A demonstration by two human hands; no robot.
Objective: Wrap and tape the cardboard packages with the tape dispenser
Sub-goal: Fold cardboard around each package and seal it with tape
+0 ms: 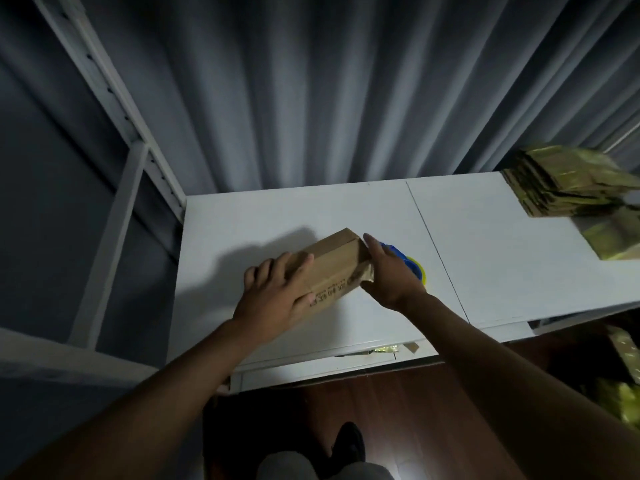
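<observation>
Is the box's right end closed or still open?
Open: a loose flap sticks out from the box at its right end, beside the right hand. The left hand holds the other end.

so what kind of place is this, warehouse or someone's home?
Likely a small home or back-room packing station, not a warehouse. A white table stands against a grey curtain, a stack of flattened cardboard sits at its far right, and both hands work on one cardboard box.
</observation>
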